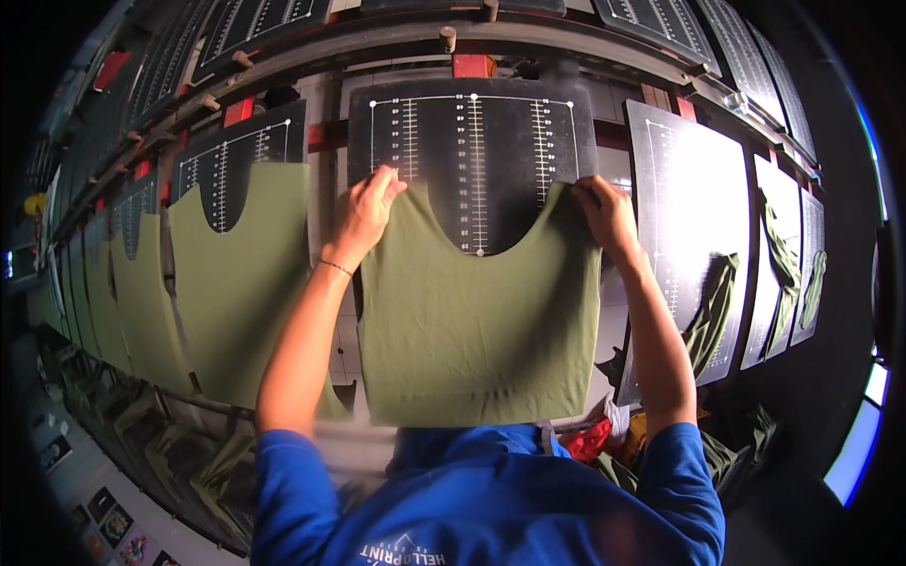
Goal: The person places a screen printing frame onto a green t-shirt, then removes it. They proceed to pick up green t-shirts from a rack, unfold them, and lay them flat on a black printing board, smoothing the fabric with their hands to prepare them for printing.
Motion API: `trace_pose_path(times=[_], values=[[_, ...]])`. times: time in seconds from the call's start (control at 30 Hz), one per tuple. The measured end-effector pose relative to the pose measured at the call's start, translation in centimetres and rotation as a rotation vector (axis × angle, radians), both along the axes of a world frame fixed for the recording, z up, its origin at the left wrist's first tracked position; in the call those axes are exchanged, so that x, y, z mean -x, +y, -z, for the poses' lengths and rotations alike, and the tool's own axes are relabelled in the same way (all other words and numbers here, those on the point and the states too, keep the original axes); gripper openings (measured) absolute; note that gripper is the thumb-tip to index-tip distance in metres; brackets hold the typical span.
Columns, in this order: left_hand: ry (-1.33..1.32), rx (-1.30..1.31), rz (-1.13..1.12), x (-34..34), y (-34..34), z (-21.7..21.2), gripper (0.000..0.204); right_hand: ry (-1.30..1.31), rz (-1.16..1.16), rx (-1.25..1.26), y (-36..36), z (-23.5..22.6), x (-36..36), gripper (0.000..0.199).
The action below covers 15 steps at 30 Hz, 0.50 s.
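Note:
An olive-green shirt panel point(481, 330) with a deep scooped neckline lies over a black board point(477, 132) marked with white ruler scales. My left hand point(371, 209) pinches the panel's left shoulder tip, and a thin bracelet circles that wrist. At the opposite shoulder tip, my right hand point(609, 212) has its fingers closed on the cloth. Between the hands the neckline hangs in a curve, with the board's centre scale showing inside it. Soft wrinkles run across the lower cloth, whose bottom edge reaches close to my body.
Left of me, another green panel point(241, 274) lies flat on its board, with more such boards beyond. On the right, a shiny board point(694, 189) carries a bunched green cloth point(713, 316). Behind the boards runs a rail point(396, 45) with pegs. Red cloth point(585, 441) lies low at right.

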<state>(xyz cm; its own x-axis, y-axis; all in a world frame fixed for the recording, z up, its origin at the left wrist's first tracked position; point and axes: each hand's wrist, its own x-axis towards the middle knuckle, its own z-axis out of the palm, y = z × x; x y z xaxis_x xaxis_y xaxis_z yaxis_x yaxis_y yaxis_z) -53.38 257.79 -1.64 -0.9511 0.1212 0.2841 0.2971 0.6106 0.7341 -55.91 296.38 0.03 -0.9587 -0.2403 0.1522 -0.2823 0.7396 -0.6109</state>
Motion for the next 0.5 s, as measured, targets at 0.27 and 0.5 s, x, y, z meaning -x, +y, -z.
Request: trace_pose_path(times=[0.27,0.5], values=[[-0.07,0.254,0.083,5.9,-1.7,-0.2,0.016,0.13,-0.047,-0.106,0.1,1.0,6.0,0.015],[-0.098,0.262,0.078,7.7,-1.7,0.3,0.017,0.162,-0.047,-0.152,-0.2,2.0,8.0,0.016]])
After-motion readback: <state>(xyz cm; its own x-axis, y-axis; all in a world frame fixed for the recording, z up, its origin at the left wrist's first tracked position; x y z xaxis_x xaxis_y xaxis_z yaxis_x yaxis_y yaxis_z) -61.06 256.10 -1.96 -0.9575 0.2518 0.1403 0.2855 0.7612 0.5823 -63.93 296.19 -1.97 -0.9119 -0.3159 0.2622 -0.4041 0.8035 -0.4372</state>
